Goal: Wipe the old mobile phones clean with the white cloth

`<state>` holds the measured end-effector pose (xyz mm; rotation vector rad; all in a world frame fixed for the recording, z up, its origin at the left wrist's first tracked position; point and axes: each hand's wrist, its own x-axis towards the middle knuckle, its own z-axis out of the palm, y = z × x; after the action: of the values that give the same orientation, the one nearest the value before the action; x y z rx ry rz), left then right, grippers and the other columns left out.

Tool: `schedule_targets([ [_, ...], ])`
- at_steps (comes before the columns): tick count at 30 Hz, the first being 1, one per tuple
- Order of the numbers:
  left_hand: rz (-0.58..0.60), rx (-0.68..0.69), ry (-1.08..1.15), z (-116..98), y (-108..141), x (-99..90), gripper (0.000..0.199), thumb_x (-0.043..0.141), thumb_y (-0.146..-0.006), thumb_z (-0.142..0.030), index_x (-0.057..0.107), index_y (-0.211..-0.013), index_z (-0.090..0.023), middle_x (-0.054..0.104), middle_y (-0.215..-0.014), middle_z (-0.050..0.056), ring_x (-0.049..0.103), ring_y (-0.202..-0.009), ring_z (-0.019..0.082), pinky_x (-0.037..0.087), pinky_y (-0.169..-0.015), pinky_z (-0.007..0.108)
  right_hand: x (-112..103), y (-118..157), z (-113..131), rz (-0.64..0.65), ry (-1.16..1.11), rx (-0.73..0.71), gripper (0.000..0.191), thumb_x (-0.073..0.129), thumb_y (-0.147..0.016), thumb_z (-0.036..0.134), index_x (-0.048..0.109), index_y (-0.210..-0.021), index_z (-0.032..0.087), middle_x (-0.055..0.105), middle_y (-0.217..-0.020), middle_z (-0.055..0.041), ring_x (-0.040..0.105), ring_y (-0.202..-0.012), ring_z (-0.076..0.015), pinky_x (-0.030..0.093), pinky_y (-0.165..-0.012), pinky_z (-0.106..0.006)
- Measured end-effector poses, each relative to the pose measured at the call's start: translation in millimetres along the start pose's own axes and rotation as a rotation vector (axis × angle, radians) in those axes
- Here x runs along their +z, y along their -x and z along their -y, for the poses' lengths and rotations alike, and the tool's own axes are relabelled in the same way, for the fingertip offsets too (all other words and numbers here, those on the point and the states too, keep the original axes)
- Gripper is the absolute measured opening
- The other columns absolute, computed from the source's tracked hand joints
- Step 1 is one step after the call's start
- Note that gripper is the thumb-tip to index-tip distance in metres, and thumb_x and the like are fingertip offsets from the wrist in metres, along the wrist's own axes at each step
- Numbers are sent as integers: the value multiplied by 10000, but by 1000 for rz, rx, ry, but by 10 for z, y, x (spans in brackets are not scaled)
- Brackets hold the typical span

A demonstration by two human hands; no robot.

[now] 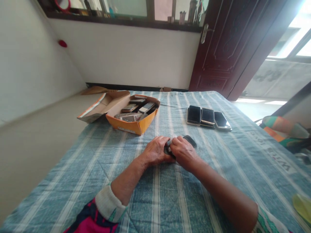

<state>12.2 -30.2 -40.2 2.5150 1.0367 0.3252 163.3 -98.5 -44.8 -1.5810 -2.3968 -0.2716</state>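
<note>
Both hands meet over a small dark device (167,149), most likely a phone, near the middle of the bed. My left hand (155,150) grips it from the left, thumb along its near side. Fingers bunched, my right hand (182,151) presses on its right part and covers much of it; a whitish bit shows at the fingertips, too small to name. Just behind the right hand lies a black, rounded flat piece (190,141), like a phone or its cover. Whether it touches the held device is hidden.
An open orange cardboard box (130,127) full of phones stands back left, its lid (104,103) folded leftward. Several phones lie stacked in a row back right, among them a black phone (194,114). A striped blue bedspread (97,174) lies beneath everything. Something yellow (302,207) sits at right.
</note>
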Motion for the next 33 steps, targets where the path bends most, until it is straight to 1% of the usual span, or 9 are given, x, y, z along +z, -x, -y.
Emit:
schedule_targets([
  [4,-10,24,-12,7,-3,0,487,809,-559,-458,556,-891,-208,591,-882,26,576,-870,243,454,-757,334,-4,5,41,-9,1,-26,86,616,-871,156,671,-806,142,609,-845,-86,498,-804,-218,420,-698,-339],
  [8,-3,12,-1,-5,1,-18,532,824,-542,-456,567,-936,-209,596,-897,25,573,-870,239,448,-759,327,-5,-1,-2,18,-2,-5,103,596,-878,143,669,-805,148,607,-848,-89,496,-804,-220,413,-693,-343],
  [14,33,-20,18,-29,11,-47,590,842,-515,-444,590,-985,-192,594,-917,30,574,-877,241,448,-761,327,-49,34,-289,75,65,210,221,517,-874,45,663,-750,156,608,-878,-97,498,-845,-219,403,-690,-318],
  [17,37,-31,18,-37,9,-56,571,839,-519,-440,597,-977,-199,594,-917,26,576,-874,237,446,-757,323,-81,47,-346,92,83,266,234,507,-864,24,664,-755,158,611,-900,-92,502,-867,-215,403,-692,-306],
  [19,38,-29,15,-34,5,-55,573,839,-517,-447,597,-977,-205,595,-917,23,574,-876,235,445,-758,320,-87,41,-297,98,69,242,225,508,-872,34,670,-768,151,612,-903,-96,500,-873,-217,405,-702,-308],
  [24,8,1,-14,1,-4,-19,554,821,-544,-464,587,-967,-194,594,-905,30,573,-877,241,443,-751,320,-42,-3,-23,83,-14,52,143,557,-903,148,688,-846,137,611,-873,-93,487,-841,-218,403,-737,-332],
  [26,-10,16,-19,12,-5,-8,522,812,-563,-453,585,-957,-197,595,-904,29,572,-885,242,442,-761,321,-28,-17,37,74,-33,20,131,570,-905,178,691,-875,138,612,-880,-90,486,-843,-221,400,-737,-336],
  [29,6,-4,-3,13,-3,-12,550,826,-543,-451,592,-967,-193,596,-911,31,574,-880,243,448,-754,321,-39,-25,1,104,-39,52,144,554,-908,164,693,-879,137,617,-900,-96,490,-864,-231,393,-735,-341],
  [33,35,-31,26,-12,1,-36,634,845,-511,-450,597,-1028,-180,601,-929,38,578,-887,248,453,-772,332,-84,-12,-187,150,2,208,218,490,-907,87,687,-830,138,616,-934,-109,495,-895,-230,382,-737,-325],
])
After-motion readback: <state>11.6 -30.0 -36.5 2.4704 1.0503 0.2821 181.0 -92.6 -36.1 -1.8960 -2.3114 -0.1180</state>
